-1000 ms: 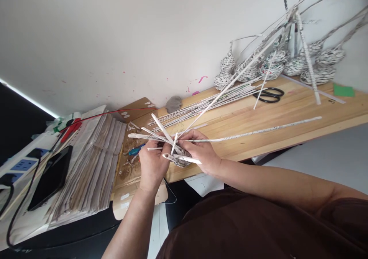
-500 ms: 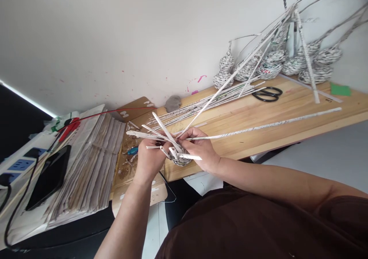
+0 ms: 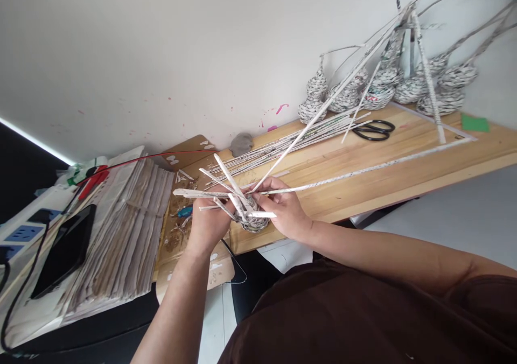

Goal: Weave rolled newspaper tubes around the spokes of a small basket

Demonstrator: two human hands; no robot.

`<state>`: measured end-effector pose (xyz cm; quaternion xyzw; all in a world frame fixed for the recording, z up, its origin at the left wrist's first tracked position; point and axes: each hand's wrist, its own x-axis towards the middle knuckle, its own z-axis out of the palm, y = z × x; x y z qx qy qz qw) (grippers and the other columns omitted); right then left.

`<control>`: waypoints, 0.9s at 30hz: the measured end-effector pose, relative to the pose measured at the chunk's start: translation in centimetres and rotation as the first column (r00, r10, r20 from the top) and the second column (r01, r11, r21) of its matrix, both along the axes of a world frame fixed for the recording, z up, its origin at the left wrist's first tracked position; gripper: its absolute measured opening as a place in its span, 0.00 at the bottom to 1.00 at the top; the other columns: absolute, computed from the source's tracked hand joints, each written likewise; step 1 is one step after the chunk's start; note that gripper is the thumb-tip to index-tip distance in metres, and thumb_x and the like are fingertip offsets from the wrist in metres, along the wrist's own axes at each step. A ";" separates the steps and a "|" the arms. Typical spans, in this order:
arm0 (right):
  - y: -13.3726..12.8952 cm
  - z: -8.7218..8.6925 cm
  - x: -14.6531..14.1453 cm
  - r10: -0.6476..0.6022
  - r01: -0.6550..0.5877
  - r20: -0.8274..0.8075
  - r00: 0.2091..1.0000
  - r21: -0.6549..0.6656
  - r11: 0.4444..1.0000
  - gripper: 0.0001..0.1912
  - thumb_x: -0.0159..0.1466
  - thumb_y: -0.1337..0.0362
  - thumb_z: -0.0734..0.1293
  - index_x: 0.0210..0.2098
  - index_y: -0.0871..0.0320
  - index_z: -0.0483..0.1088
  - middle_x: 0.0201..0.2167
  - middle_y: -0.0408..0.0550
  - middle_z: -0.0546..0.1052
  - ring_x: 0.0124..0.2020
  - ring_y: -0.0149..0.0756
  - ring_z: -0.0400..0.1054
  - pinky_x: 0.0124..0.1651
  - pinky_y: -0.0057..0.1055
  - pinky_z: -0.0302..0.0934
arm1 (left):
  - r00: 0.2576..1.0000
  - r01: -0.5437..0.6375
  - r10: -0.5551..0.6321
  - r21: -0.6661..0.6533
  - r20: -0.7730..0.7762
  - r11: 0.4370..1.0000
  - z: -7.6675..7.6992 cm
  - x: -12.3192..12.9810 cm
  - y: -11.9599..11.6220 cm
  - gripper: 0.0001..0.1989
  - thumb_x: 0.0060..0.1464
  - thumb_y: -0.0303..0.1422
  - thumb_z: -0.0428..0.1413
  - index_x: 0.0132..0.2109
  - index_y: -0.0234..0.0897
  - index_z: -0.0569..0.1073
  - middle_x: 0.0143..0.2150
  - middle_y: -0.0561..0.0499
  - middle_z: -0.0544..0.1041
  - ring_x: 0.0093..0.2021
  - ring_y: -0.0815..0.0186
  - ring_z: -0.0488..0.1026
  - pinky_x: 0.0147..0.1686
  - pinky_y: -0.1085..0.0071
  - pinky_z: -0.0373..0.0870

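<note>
A small round woven piece of rolled newspaper sits between my two hands, near the table's front edge. Several short paper stakes stick up and out of it, mostly to the left. My left hand is closed round its left side, with the fingertips partly hidden by the stakes. At its upper right, my right hand pinches a paper tube at the rim. From there one long speckled tube runs right over the table, and another long white tube slants up right.
Behind lie a bundle of thin paper tubes, black-handled scissors and a grey lump. Woven gourd shapes line the wall. On the left are stacked newspaper strips, a phone and a power strip.
The woven piece has turned slightly in my hands and its stakes have shifted. The long speckled tube's far end has moved a little left and up. The whole view has shifted slightly.
</note>
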<state>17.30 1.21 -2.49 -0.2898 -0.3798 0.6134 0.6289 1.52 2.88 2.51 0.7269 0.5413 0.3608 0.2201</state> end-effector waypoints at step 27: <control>2.3 3.0 1.3 0.098 -0.179 0.519 0.849 0.109 0.978 0.13 0.58 0.58 0.76 0.36 0.59 0.75 0.31 0.44 0.78 0.30 0.30 0.72 0.31 0.27 0.66 | 0.970 -0.128 0.166 0.203 -0.178 0.971 -0.4 -2.7 -1.6 0.05 0.55 0.32 0.59 0.36 0.38 0.80 0.37 0.49 0.84 0.40 0.60 0.80 0.40 0.69 0.71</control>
